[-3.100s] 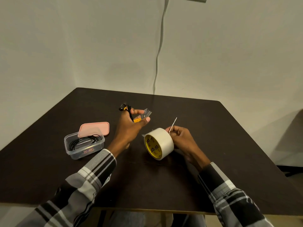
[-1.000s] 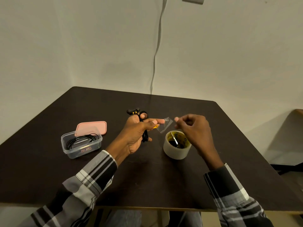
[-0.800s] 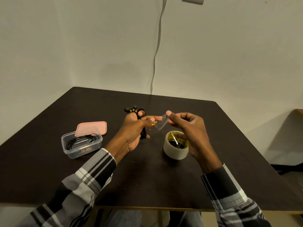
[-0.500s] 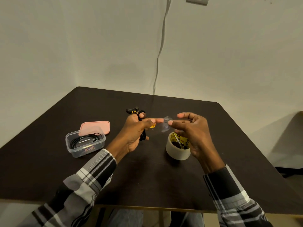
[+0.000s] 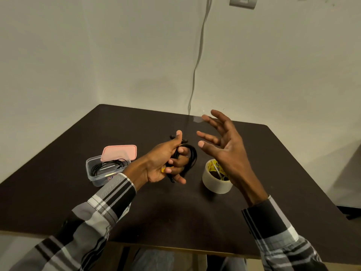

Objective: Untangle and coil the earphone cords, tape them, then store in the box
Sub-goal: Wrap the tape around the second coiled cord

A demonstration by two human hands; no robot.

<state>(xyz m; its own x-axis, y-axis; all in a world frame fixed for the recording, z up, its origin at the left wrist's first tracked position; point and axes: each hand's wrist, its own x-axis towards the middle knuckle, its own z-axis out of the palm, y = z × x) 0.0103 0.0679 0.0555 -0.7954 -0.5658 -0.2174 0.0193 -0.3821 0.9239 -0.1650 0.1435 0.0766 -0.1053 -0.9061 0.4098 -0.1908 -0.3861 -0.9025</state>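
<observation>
The left hand (image 5: 164,163) gripped a coiled black earphone cord (image 5: 188,160) above the table (image 5: 175,212), fingers curled round the loops. The right hand (image 5: 224,145) was raised with fingers spread and relaxed, a small clear tape piece (image 5: 197,119) stuck at one fingertip. Below it the tape roll (image 5: 215,179) lay flat. Left of the hands stood the clear box (image 5: 101,171) holding another cord, its pink lid (image 5: 119,152) propped on the rim.

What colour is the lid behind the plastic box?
Pink; the lid shows in the head view, the only one.
</observation>
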